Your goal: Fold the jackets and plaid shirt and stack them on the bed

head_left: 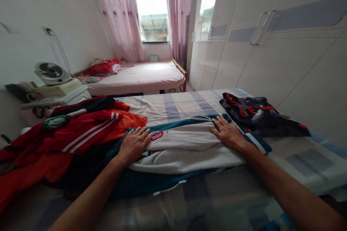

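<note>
A white and teal garment with a red figure and dark lettering lies partly folded across the near bed. My left hand rests flat on its left end, fingers stretched out, beside the red figure. On the right end my right hand lies flat too, fingers spread near the teal edge. A teal cuff with white stripes sticks out under my right wrist. To the left is a heap of clothes with a red striped jacket and orange cloth. A black garment with red letters lies at the right.
The near bed has a checked sheet. Beyond it stands a second bed with a pink sheet. White wardrobes line the right side. A fan stands on boxes at the left, and pink curtains frame the window.
</note>
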Demonstrator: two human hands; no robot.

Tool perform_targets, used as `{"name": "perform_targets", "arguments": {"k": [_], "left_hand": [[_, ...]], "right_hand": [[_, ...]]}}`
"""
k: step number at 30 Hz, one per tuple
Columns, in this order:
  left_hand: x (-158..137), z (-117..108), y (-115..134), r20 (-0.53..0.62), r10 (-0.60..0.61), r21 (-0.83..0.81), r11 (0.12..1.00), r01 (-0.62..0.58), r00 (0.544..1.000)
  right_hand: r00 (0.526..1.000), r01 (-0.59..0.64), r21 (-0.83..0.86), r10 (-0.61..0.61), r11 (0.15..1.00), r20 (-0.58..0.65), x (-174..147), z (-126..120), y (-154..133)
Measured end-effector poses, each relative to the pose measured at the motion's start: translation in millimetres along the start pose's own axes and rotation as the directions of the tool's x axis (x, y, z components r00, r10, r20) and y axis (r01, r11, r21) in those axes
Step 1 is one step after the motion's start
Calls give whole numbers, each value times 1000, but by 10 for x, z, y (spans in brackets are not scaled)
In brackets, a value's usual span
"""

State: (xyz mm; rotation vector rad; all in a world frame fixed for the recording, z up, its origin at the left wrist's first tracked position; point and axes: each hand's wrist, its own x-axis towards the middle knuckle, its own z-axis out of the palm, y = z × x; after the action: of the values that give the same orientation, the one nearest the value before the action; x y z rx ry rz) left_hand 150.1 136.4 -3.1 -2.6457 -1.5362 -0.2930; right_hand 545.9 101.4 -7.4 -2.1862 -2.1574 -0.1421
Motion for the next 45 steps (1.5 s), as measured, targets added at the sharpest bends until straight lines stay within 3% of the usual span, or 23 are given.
{"name": "perform_targets", "arguments": {"k": [2,5,8,11,14,20,25,29,32,34,36,38,40,42,45], "left_hand": [[-78,-47,-76,-17,-46,-15,999,45,999],[-336,-263,-186,-149,-163,-94,984,150,975],[-753,-465,-274,-257,-387,-266,909,320,885],[-1156,-525,-299,-133,-569,-369,788,493,811],[-1353,-474,-261,8,-593,-364,748,555,805],[-1191,-339,-210,11,-616,-277,755,594,788],[-1042,-346,-226,21,-694,-471,628,620,719],[-1055,-404,-236,-26,-691,-603,587,540,722],[-1111,-440,-240,71,-728,-497,567,657,682],[-1142,-467,-219,195,-689,-488,549,678,698],[-1152,-503,-171,322,-591,-614,464,638,739],[-1140,-543,-109,408,-518,-745,287,602,752],[-1125,-574,-62,450,-521,-806,114,581,726],[-1123,-586,-49,461,-560,-829,6,559,689],[-1142,-581,-79,394,-663,-855,-10,519,637]], "right_hand": [[1000,-3,-16,4,1000,22,16,99,41],[1000,13,-32,-14,999,-7,34,148,96],[999,28,-43,-30,999,-41,41,159,120],[997,36,-44,-39,998,-69,42,179,127],[996,39,-46,-42,998,-76,40,178,120],[998,20,-57,-24,998,-66,8,102,64],[998,13,-49,-15,999,-56,-1,82,49],[998,15,-31,-17,999,-56,8,96,53],[998,13,-9,-14,1000,-66,13,126,67],[998,17,9,-16,1000,-62,14,135,79],[998,9,26,-7,1000,-57,14,101,74],[997,-18,40,21,999,-79,14,-5,14],[991,1,66,8,998,-136,9,-174,-135],[974,95,110,-69,989,-216,-4,-348,-378],[931,247,170,-185,954,-314,-29,-451,-824]]}}
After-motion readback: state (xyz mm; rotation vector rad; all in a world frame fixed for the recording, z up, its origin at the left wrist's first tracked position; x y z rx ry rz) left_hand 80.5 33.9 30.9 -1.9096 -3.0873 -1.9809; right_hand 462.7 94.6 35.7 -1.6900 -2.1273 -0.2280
